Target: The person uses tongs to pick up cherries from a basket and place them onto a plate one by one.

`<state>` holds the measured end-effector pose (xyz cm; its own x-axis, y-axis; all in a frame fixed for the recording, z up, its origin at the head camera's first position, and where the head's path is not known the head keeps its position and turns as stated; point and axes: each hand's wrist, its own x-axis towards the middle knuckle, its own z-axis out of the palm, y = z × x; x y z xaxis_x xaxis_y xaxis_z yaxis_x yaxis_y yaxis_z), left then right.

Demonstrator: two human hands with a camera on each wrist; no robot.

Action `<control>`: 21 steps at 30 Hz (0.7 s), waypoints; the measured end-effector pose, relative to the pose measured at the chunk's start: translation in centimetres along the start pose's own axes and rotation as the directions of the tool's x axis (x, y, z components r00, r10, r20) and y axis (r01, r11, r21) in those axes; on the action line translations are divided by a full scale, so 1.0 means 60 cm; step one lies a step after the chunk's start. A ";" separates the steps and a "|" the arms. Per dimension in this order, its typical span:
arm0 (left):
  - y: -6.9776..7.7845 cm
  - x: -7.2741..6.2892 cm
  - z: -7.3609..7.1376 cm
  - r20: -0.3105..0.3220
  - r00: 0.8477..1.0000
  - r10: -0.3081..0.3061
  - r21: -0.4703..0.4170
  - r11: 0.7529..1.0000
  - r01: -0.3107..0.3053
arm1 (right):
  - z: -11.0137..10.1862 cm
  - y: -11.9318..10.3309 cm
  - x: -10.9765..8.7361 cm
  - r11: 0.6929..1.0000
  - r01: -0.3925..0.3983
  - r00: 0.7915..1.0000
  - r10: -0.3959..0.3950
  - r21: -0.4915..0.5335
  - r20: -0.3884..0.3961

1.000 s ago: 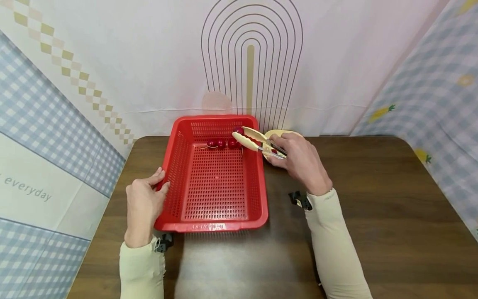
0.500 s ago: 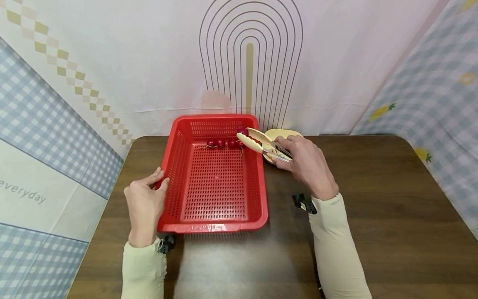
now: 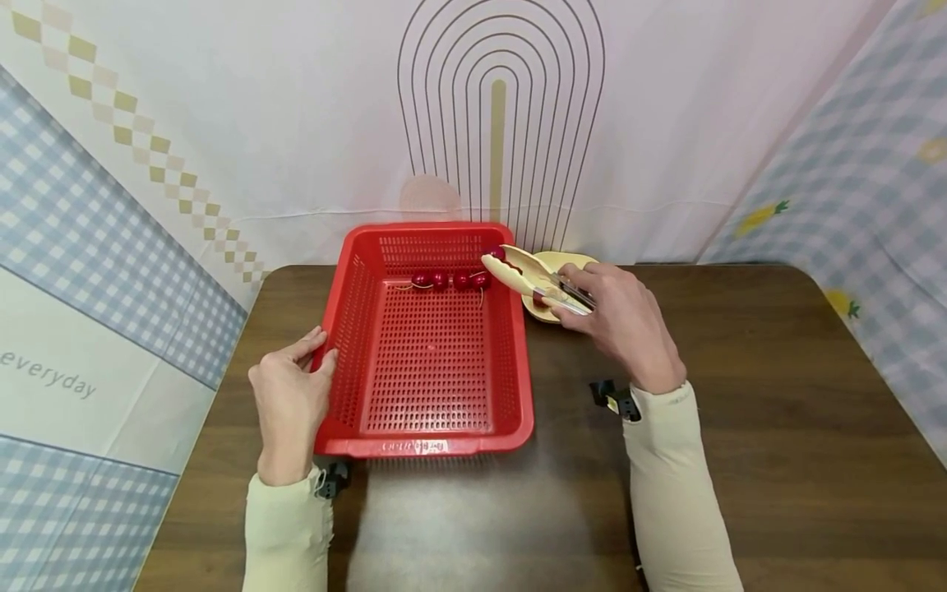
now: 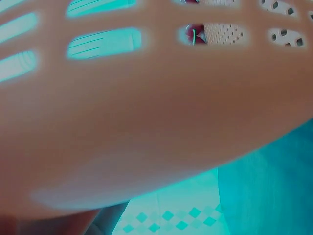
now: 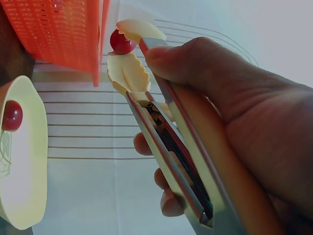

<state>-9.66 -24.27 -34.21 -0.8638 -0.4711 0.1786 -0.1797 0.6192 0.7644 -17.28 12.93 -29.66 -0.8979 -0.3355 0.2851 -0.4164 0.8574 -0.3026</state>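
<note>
The red rectangular plastic basket (image 3: 425, 446) has a lattice of small slots over its walls and floor. The round, glossy cherries (image 3: 440, 281) are deep red with yellowish stems. The metal tongs (image 3: 510, 276) are silver, tipped in scalloped cream; the curved shallow dish (image 3: 558, 261) is pale yellow. The wooden tabletop (image 3: 769, 395) is brown with streaky grain. The white cloth backdrop (image 3: 296, 123) carries dark nested arches (image 3: 501, 34), an olive bar (image 3: 498, 140), and olive-and-pink diamonds (image 3: 126, 102); the side cloths (image 3: 880, 205) have blue-and-white checks.

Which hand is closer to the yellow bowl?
Right. The right hand, holding the tongs, is close by the yellow bowl; the left hand is farther, gripping the red basket by its left side.
</note>
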 end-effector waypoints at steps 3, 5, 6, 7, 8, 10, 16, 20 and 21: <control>-0.001 0.000 0.000 0.000 1.000 0.007 0.000 1.000 -0.007 | -0.002 0.003 -0.002 1.000 -0.012 1.000 0.012 0.004 -0.006; 0.000 0.000 -0.001 0.003 1.000 0.011 -0.008 1.000 -0.011 | -0.004 0.006 -0.003 1.000 -0.019 1.000 0.019 0.004 -0.017; 0.000 0.000 -0.001 0.005 1.000 0.014 -0.013 1.000 -0.014 | -0.005 0.007 -0.004 1.000 -0.021 1.000 0.021 0.005 -0.022; 0.000 0.000 -0.001 0.007 1.000 0.017 -0.015 1.000 -0.017 | -0.005 0.008 -0.005 1.000 -0.023 0.999 0.023 0.005 -0.026; 0.001 0.000 -0.001 0.007 1.000 0.020 -0.017 1.000 -0.019 | -0.006 0.010 -0.006 1.000 -0.023 0.999 0.023 0.004 -0.032; 0.001 0.000 0.000 0.007 1.000 0.024 -0.018 1.000 -0.023 | -0.006 0.013 -0.007 1.000 -0.024 0.999 0.024 0.005 -0.040; 0.000 0.001 0.000 0.005 1.000 0.013 -0.002 1.000 -0.013 | -0.008 0.021 -0.008 0.999 -0.037 0.998 0.037 -0.002 -0.049; -0.002 0.002 0.002 0.009 1.000 -0.003 0.007 1.000 0.003 | -0.011 0.025 -0.009 0.998 -0.054 0.998 0.054 0.010 -0.045; -0.002 0.002 0.001 0.010 1.000 -0.005 0.006 1.000 0.005 | -0.011 0.026 -0.010 0.998 -0.058 0.997 0.059 0.015 -0.043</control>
<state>-9.77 -24.37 -34.34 -0.8675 -0.4681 0.1684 -0.1869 0.6204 0.7617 -17.32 14.75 -29.69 -0.9140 -0.2674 0.3053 -0.3654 0.8695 -0.3324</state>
